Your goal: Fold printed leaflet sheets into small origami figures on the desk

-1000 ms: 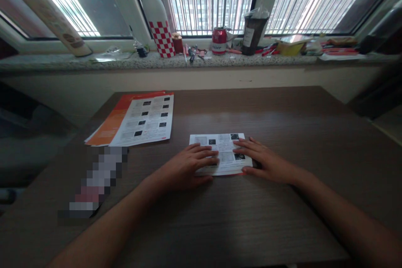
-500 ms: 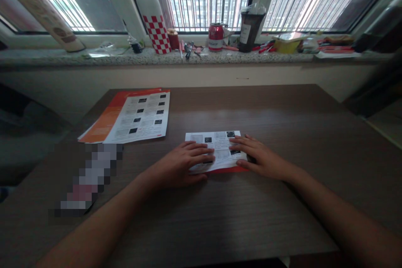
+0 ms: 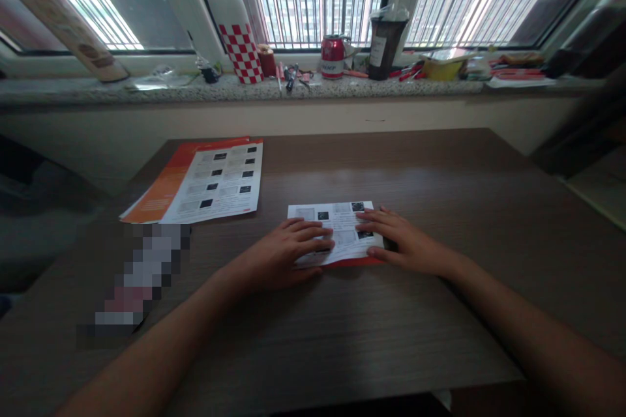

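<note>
A folded printed leaflet, white on top with small dark pictures and red along its near edge, lies on the brown table in front of me. My left hand rests on its left side, fingers stretched out across the paper and thumb at the near edge. On the right side lies my right hand, fingers spread flat, thumb by the right near corner. Neither hand grips anything. Parts of the leaflet are hidden under the fingers.
A stack of orange-and-white leaflets sits at the table's back left. Closer to me is a blurred-out oblong thing. On the windowsill stand a red-checked white bottle, a red can, a dark drink cup and several small items.
The whole view has shifted slightly. My hands keep the same place on the leaflet, still flat and spread.
</note>
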{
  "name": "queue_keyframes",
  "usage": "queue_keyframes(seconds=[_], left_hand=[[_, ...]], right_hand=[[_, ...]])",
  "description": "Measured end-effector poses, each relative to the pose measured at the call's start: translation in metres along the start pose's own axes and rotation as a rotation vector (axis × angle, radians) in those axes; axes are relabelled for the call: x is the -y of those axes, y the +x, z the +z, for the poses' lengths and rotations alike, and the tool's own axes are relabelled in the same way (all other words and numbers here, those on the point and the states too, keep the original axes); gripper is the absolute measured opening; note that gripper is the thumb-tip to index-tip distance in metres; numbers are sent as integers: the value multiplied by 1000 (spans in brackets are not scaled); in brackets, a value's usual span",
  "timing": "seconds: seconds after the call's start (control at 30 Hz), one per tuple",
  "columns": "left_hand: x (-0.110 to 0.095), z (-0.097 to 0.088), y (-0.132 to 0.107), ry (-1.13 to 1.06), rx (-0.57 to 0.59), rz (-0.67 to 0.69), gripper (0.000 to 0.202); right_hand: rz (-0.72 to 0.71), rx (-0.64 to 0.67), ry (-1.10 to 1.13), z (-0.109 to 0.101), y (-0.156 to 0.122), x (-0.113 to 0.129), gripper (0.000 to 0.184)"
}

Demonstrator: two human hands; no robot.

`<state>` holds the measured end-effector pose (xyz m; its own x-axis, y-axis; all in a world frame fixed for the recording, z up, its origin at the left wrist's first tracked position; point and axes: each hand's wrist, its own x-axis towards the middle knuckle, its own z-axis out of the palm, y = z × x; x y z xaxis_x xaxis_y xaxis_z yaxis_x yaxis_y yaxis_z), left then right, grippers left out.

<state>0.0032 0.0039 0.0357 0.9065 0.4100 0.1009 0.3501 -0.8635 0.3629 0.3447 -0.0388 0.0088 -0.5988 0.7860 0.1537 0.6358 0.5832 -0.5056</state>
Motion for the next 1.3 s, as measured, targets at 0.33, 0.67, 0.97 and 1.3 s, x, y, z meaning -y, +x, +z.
queue_keyframes(seconds=[0.33, 0.67, 0.97, 1.3], left_hand=[[8, 8, -1, 126, -8, -128, 51], [-3, 5, -1, 158, 18, -234, 71], [-3, 7, -1, 63, 40, -230, 79], [-4, 4, -1, 70, 1, -192, 65]], right_hand=[[-48, 2, -18, -4, -1, 11, 60], [-60, -6, 122, -5, -1, 17, 44], [-91, 0, 65, -1, -1, 1, 52], [-80, -45, 80, 2, 2, 6, 33]])
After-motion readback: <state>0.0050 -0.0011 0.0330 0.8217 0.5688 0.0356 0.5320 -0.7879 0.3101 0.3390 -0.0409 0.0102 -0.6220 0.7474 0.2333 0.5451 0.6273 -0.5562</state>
